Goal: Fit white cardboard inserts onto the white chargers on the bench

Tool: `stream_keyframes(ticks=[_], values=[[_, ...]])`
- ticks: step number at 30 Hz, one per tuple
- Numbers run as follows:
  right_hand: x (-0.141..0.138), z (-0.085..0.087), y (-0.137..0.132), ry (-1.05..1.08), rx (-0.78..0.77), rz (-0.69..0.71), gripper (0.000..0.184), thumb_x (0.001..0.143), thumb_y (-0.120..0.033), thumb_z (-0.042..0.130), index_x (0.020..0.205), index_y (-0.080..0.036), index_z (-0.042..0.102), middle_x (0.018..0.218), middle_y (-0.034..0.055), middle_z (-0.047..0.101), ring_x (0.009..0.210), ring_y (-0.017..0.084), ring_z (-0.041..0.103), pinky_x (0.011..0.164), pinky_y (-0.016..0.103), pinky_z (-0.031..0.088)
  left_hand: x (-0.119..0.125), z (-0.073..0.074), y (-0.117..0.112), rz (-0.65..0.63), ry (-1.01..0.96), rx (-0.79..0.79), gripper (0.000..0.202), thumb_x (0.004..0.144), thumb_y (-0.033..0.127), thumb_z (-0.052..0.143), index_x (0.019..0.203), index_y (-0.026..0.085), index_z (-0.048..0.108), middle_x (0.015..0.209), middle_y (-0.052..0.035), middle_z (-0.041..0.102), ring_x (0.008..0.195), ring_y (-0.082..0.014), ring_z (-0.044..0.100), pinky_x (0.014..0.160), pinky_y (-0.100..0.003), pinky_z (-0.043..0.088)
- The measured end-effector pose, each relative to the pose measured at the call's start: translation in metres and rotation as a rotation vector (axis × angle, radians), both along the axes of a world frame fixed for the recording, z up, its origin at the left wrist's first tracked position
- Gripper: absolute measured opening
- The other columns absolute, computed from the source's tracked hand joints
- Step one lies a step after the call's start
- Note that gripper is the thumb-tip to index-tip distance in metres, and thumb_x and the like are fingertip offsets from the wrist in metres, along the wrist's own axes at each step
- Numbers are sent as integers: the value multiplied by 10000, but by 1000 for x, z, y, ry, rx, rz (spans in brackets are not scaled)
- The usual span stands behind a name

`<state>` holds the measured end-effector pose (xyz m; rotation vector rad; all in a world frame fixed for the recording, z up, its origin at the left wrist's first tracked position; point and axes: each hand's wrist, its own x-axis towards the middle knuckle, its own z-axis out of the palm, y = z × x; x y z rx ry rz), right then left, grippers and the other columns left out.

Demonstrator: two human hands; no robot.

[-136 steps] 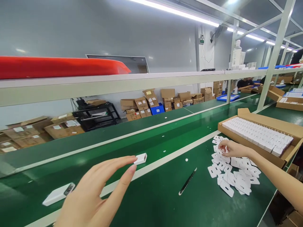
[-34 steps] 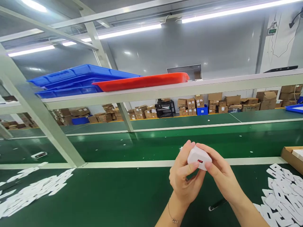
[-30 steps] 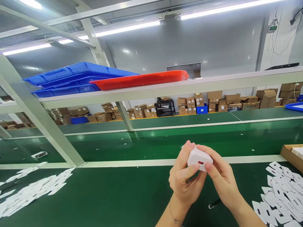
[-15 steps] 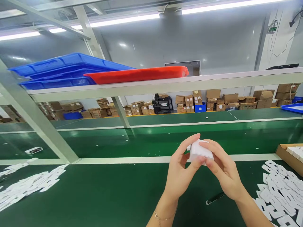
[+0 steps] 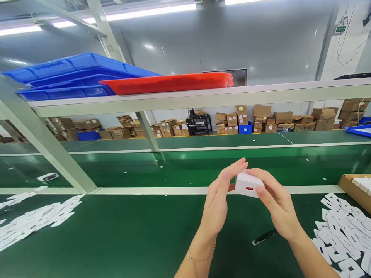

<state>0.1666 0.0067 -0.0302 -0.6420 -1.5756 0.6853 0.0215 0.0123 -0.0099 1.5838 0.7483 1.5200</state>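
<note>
A white USB wall charger (image 5: pixel 245 182) is held up over the bench, its face with a red USB slot turned towards me. My right hand (image 5: pixel 276 204) grips it from the right, thumb on the front face and fingers over the top. At its left side is my left hand (image 5: pixel 218 200), fingers stretched out and slanting up by the charger's upper edge; whether they press on it I cannot tell. Below the hands, a black pen (image 5: pixel 264 236) lies on the green bench. To the right spreads a pile of flat white plastic pieces (image 5: pixel 342 227) with small cut-outs.
More flat white pieces (image 5: pixel 37 220) lie at left, near a small white device (image 5: pixel 48 177). A cardboard box (image 5: pixel 352 191) with white parts stands at right. Blue trays (image 5: pixel 81 71) and a red tray (image 5: pixel 171 83) rest on the overhead shelf (image 5: pixel 185 100). A green conveyor belt (image 5: pixel 185 170) runs behind the bench.
The charger has turned so its red-slotted face shows. My left thumb has come off its front, and the left fingers have straightened. My right hand keeps its hold.
</note>
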Motion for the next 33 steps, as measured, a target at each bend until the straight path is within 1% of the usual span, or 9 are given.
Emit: stream_keyframes(ticks=[6, 10, 14, 17, 20, 22, 24, 29, 33], values=[[3, 1, 2, 28, -4, 28, 257, 945, -367, 501, 1158, -319, 636, 1188, 39, 609, 1073, 192, 577, 821, 264, 533, -5, 0, 4, 19, 55, 116, 357, 892, 529, 501, 1069, 299, 710, 1100, -48, 592, 973, -194, 586, 701, -241, 547], [4, 0, 3, 55, -8, 10, 257, 939, -371, 519, 1159, -318, 642, 1163, 35, 617, 1020, 177, 594, 798, 244, 531, 0, -3, 3, 122, 32, 163, 248, 918, 400, 531, 1035, 298, 725, 1101, -29, 666, 1006, -174, 600, 764, -209, 531], [3, -1, 4, 94, -28, 42, 243, 949, -360, 510, 1153, -349, 642, 1125, 11, 625, 975, 146, 602, 778, 206, 528, 2, -5, 3, 102, -72, 63, 404, 956, 470, 402, 999, 250, 738, 1047, -43, 718, 909, -172, 641, 742, -231, 543], [3, -1, 5, 85, -19, 53, 243, 949, -359, 515, 1159, -369, 635, 1132, -3, 626, 976, 137, 594, 790, 197, 521, 2, -6, 2, 69, -48, 102, 383, 910, 514, 482, 1034, 251, 731, 1061, -42, 720, 909, -184, 648, 731, -235, 550], [3, -1, 5, 69, -9, 59, 243, 953, -356, 508, 1162, -380, 629, 1148, -11, 625, 985, 135, 585, 793, 194, 514, 4, -6, 1, 164, 30, 135, 287, 889, 435, 569, 1057, 264, 725, 1078, -28, 724, 943, -187, 650, 777, -233, 536], [4, -1, 5, 66, -9, 64, 243, 957, -358, 500, 1163, -386, 626, 1143, -14, 628, 981, 132, 585, 785, 191, 512, 5, -6, 0, 221, 20, 110, 300, 928, 412, 505, 1042, 252, 733, 1075, -34, 729, 963, -189, 652, 808, -244, 529], [6, -1, 5, 58, -10, 64, 246, 960, -362, 494, 1169, -393, 620, 1147, -18, 626, 980, 130, 584, 784, 190, 510, 3, -5, 1, 187, -24, 73, 348, 940, 436, 466, 1024, 238, 739, 1060, -46, 734, 952, -191, 660, 790, -242, 539], [8, -2, 7, 46, 9, 73, 269, 943, -362, 530, 1198, -398, 609, 1213, -14, 596, 1063, 152, 559, 864, 228, 486, 0, -3, 4, -39, -96, -28, 314, 768, 347, 743, 1072, 276, 711, 1107, -39, 717, 975, -186, 662, 776, -203, 564], [-1, -12, 9, 235, 73, 36, 295, 965, -399, 472, 1243, -415, 570, 1271, -3, 553, 1143, 180, 523, 903, 285, 473, 14, -11, 5, -83, -249, 94, 348, 747, 247, 771, 1077, 321, 690, 1182, -22, 687, 1072, -180, 635, 820, -197, 559]])
